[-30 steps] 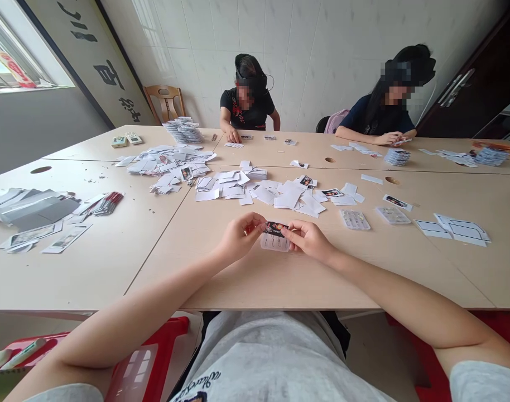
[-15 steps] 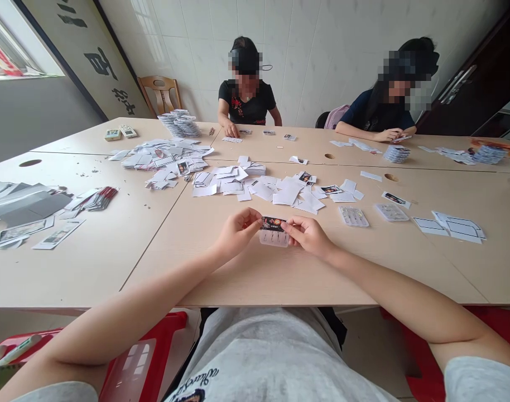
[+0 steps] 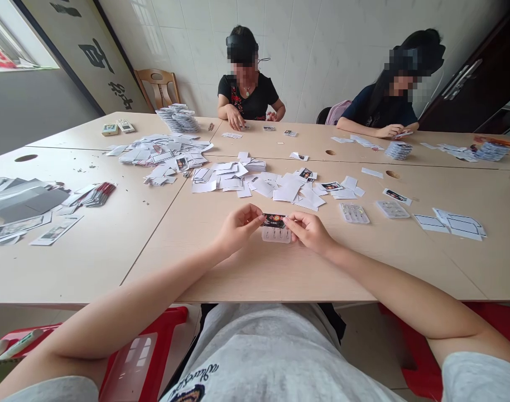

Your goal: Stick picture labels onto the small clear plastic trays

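We pinch a dark printed card (image 3: 274,220) between our left hand (image 3: 238,228) and right hand (image 3: 309,233), each grip clamped on one short end of it. The card overlaps the far edge of a clear plastic tray (image 3: 275,235), which lies flat on the pale wooden surface (image 3: 322,276), near us and about midway along. Just beyond our hands, white paper offcuts (image 3: 263,187) lie scattered, a few showing small printed photos. To the right sit a clear tray (image 3: 354,213) and a second clear tray (image 3: 391,209), then white paper strips (image 3: 459,224) farther right. Far left stands a stack of cards (image 3: 177,118), with a loose heap of paper scraps (image 3: 165,156) in front of it. At the far side, a person in a black top (image 3: 247,97) rests both hands on the surface, and a person in a navy top (image 3: 378,114) holds a card.
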Action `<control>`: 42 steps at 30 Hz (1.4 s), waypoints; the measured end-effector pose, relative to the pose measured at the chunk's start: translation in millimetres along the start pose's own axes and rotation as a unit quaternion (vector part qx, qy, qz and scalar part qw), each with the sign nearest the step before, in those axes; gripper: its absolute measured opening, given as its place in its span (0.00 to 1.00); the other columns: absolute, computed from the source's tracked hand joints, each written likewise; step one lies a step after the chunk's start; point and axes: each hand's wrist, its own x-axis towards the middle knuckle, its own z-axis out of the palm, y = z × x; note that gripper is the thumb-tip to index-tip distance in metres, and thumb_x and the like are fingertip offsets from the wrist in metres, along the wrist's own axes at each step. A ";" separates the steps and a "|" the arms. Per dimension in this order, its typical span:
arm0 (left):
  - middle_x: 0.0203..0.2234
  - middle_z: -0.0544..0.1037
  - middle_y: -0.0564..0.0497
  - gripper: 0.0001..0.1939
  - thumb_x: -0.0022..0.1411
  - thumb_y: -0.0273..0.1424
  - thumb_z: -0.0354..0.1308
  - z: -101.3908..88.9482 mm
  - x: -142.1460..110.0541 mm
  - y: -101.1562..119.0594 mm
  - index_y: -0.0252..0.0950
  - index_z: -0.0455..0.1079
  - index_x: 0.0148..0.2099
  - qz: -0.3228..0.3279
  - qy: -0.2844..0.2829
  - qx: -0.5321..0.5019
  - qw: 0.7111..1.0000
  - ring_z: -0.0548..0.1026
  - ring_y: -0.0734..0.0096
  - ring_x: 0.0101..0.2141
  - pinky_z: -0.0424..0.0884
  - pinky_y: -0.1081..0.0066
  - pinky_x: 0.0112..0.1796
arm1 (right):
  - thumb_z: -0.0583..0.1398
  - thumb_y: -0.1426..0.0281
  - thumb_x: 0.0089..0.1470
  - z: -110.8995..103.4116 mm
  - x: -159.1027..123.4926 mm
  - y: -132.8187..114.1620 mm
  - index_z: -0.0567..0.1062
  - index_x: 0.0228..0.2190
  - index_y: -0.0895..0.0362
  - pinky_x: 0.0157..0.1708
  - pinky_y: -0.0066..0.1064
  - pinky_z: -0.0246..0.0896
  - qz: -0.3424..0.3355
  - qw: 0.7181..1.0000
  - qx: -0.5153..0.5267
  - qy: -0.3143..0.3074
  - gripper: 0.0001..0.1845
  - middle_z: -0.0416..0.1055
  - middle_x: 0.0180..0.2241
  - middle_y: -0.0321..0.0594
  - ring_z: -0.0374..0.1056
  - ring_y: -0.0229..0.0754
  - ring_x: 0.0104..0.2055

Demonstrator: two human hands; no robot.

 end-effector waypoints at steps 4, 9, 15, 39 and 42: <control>0.26 0.70 0.53 0.16 0.57 0.42 0.61 0.8 -1.3 2.9 0.34 0.64 0.33 -0.006 -0.008 -0.007 1.000 0.67 0.74 0.29 0.60 0.73 0.32 | 0.57 0.58 0.54 0.0 -0.3 0.8 0.68 0.25 0.57 0.19 0.25 0.53 -0.007 1.000 -0.011 -0.010 0.15 0.63 0.16 0.31 0.59 0.34 0.19; 0.25 0.69 0.53 0.17 0.56 0.43 0.61 3.0 -3.2 3.9 0.33 0.64 0.33 -0.010 -0.019 -0.010 1.000 0.66 0.75 0.27 0.60 0.73 0.30 | 0.58 0.60 0.54 0.9 0.0 6.6 0.67 0.26 0.56 0.22 0.26 0.57 -0.014 0.999 -0.024 -0.018 0.13 0.66 0.18 0.33 0.62 0.35 0.21; 0.28 0.70 0.52 0.18 0.57 0.44 0.61 2.5 -3.1 1.8 0.34 0.64 0.35 -0.008 -0.033 -0.034 0.999 0.68 0.73 0.29 0.62 0.72 0.33 | 0.59 0.60 0.52 -0.6 0.1 7.7 0.65 0.25 0.56 0.21 0.26 0.56 -0.012 1.000 -0.024 -0.009 0.14 0.64 0.17 0.32 0.61 0.36 0.21; 0.30 0.74 0.50 0.18 0.56 0.44 0.62 -1.8 1.0 -0.5 0.34 0.67 0.35 -0.009 -0.017 -0.009 1.000 0.70 0.72 0.31 0.63 0.72 0.34 | 0.58 0.49 0.54 0.6 -0.2 6.7 0.70 0.28 0.57 0.21 0.26 0.59 -0.013 1.000 0.006 -0.012 0.22 0.67 0.20 0.34 0.64 0.35 0.20; 0.29 0.75 0.50 0.18 0.56 0.44 0.62 -1.8 0.7 -1.7 0.35 0.68 0.40 -0.013 0.003 0.005 1.000 0.69 0.73 0.28 0.62 0.73 0.31 | 0.57 0.51 0.55 1.1 -1.1 4.2 0.68 0.26 0.57 0.21 0.25 0.57 -0.023 1.000 0.009 -0.009 0.21 0.65 0.19 0.33 0.62 0.34 0.20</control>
